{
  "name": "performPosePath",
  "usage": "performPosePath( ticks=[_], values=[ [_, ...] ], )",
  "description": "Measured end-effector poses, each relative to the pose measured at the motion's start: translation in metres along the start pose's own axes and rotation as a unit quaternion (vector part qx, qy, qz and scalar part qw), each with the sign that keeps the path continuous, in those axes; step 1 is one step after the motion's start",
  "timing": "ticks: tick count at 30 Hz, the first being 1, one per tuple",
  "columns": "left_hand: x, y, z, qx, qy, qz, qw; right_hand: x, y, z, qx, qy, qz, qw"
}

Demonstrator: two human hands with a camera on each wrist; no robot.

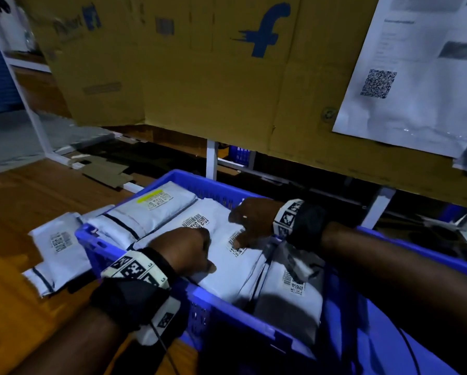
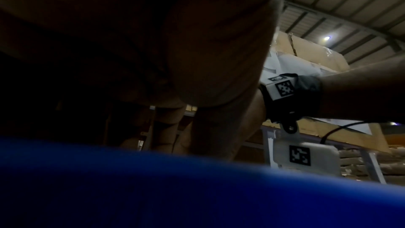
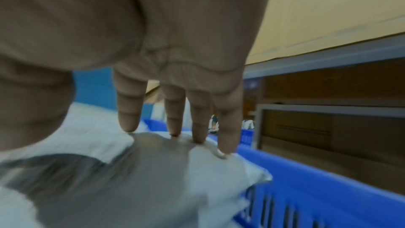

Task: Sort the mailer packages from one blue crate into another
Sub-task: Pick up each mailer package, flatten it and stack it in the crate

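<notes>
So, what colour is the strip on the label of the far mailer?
Yellow, on the far mailer's label; the head view shows it best.

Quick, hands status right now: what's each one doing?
Left hand: fingers curled on the white mailer in the blue crate; grip cannot be told.
Right hand: open, straight fingertips pressing that mailer.

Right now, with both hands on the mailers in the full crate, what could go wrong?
1. The blue crate is heaped; mailers near its left rim may slide out.
2. The right hand only rests its fingertips on the top mailer, so lifting it could slip.
3. Dim, blurry views may hide labels.
</notes>
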State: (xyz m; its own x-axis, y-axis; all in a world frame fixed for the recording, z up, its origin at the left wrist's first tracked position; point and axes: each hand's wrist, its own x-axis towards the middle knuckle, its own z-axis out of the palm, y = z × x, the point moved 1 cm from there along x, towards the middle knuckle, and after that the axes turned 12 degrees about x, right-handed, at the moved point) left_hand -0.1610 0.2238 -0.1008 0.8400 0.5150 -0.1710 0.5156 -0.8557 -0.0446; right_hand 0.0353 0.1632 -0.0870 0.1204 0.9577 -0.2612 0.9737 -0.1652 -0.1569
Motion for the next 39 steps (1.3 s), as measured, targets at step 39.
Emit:
performPosePath(
  ticks=[39],
  values=[
    [-0.085,-0.046,-0.048,-0.195,0.223,-0.116,0.948,-0.056,-0.104,-0.081,0.260,0.265,-0.036,0.928]
  ],
)
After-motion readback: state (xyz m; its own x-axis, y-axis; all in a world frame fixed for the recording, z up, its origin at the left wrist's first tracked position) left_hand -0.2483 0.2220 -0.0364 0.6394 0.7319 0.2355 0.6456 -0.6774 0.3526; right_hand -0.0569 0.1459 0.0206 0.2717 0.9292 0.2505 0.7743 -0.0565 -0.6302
